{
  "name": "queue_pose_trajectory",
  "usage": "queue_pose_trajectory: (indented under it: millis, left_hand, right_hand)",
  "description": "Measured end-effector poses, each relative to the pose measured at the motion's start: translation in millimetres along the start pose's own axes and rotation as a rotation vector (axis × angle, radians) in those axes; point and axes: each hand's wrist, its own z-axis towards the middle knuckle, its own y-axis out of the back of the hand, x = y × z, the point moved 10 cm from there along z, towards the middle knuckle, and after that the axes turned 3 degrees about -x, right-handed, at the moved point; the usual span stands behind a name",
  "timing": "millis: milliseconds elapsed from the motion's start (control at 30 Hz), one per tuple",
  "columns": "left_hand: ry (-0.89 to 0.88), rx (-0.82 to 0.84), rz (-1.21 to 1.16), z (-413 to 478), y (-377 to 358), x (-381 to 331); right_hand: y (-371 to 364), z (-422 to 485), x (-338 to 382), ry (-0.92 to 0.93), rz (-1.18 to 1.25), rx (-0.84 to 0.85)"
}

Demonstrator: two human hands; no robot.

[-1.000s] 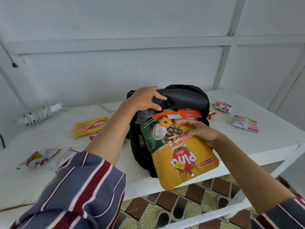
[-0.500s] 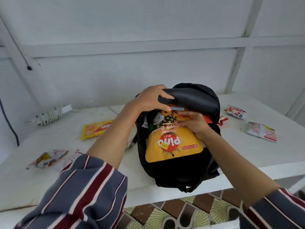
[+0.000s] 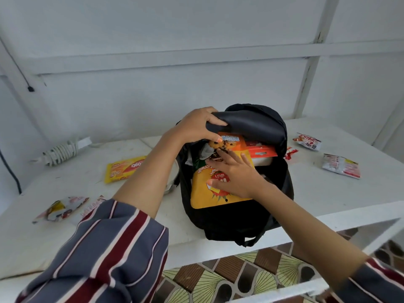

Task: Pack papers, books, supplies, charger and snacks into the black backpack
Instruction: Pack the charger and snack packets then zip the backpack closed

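Observation:
The black backpack [image 3: 229, 221] lies open on the white table [image 3: 328, 193], its mouth facing me. My left hand [image 3: 196, 125] grips the top flap and holds it up. My right hand [image 3: 236, 173] lies flat with straight fingers on the yellow pineapple biscuit bag [image 3: 203, 193], which sits partly inside the opening. Behind it, inside the backpack, an orange cookie pack [image 3: 231, 142] and a red and white box [image 3: 261, 153] show.
On the table left of the backpack lie a yellow wafer pack [image 3: 122, 168], two crumpled snack packets [image 3: 63, 208] and a coiled white charger cable [image 3: 61, 150]. To its right are a small red packet [image 3: 290, 152] and two red-white packets [image 3: 308, 141] [image 3: 341, 168]. Patterned floor below.
The biscuit bag has gone from hanging in front of the backpack to lying partly inside it. My right hand let go of its top edge and now presses flat on it.

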Motion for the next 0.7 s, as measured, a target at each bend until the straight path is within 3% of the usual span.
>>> queue_pose_trajectory:
  millis: [500,700]
  left_hand:
    - [-0.005,0.002,-0.026,-3,3,-3]
    - [0.002,-0.005,-0.043,-4,4,-1]
  right_hand:
    - [0,23,-11,0.003,0.108,-0.005]
    - [-20,-9,3,0.14,-0.125,0.04]
